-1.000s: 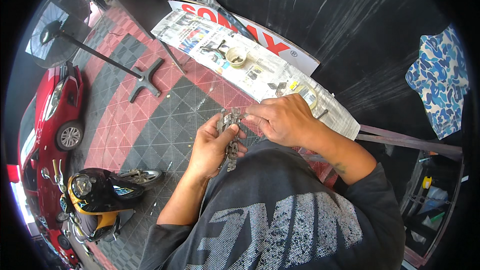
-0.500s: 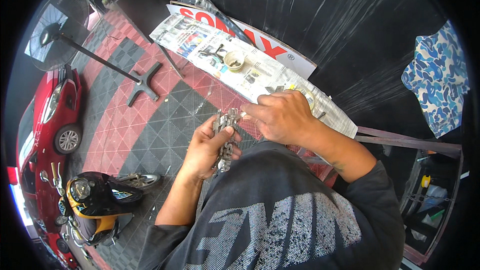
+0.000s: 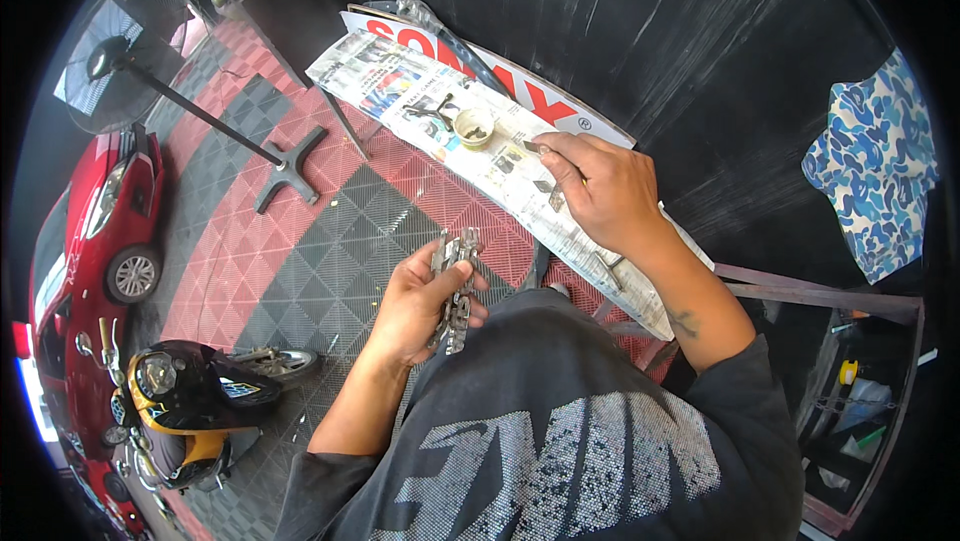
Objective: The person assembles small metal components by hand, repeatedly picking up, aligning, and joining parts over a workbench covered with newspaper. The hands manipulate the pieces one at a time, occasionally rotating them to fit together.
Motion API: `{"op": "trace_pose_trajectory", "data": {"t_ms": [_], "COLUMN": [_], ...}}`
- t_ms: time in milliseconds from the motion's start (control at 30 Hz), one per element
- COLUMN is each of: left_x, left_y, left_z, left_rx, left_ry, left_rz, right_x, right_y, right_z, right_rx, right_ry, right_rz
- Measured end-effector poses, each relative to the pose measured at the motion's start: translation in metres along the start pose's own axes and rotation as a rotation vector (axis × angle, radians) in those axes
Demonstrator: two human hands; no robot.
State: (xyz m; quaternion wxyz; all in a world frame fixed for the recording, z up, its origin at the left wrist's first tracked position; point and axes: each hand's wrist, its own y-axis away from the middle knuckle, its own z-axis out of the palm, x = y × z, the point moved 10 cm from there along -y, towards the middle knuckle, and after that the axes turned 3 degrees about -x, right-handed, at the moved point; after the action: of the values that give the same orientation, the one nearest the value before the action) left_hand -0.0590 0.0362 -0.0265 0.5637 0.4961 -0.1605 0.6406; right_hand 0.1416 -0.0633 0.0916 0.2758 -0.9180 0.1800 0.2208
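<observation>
Left grip [image 3: 420,296] partly hides metal part [image 3: 458,313] — piece [image 3: 532,147] in right grip [image 3: 612,191] unclear

A charcoal short-sleeved T-shirt [image 3: 540,361] bears large, pale, dotted lettering [image 3: 590,456]; a small tattoo-like mark [image 3: 686,321] marks the right forearm [image 3: 690,286].

Bare left hand [image 3: 418,303] low before the torso, fingers curled in a closed grip, thumb laid across; bare left forearm [image 3: 362,403] slants up beneath it. Bare right hand [image 3: 615,196] reaches farther out, thumb and forefinger pinched, bare right forearm [image 3: 695,291] bearing a dark mark.
</observation>
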Motion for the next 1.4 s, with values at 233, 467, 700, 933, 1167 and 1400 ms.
{"op": "trace_pose_trajectory", "data": {"t_ms": [233,467,700,933,1167,1400], "left_x": [0.011,0.013,0.013,0.019,-0.001,0.016], "left_y": [0.000,0.003,0.004,0.001,0.004,0.002], "left_z": [0.013,0.021,0.029,0.044,0.045,0.042], "left_rx": [0.010,-0.009,-0.030,-0.016,-0.084,-0.131], "left_ry": [-0.076,-0.150,-0.239,-0.348,-0.166,0.052], "left_rz": [0.025,0.040,0.059,0.093,-0.010,0.033], "right_x": [-0.045,-0.053,-0.077,-0.057,0.095,0.066], "right_y": [0.028,0.032,0.049,0.037,0.012,0.049], "right_z": [0.023,0.025,0.025,0.030,-0.030,0.002], "right_rx": [-0.118,-0.103,-0.006,-0.014,0.287,0.001], "right_ry": [-0.322,-0.293,0.074,0.006,-0.584,-0.650], "right_rz": [-0.178,-0.359,-0.612,-0.446,0.358,0.319]}}
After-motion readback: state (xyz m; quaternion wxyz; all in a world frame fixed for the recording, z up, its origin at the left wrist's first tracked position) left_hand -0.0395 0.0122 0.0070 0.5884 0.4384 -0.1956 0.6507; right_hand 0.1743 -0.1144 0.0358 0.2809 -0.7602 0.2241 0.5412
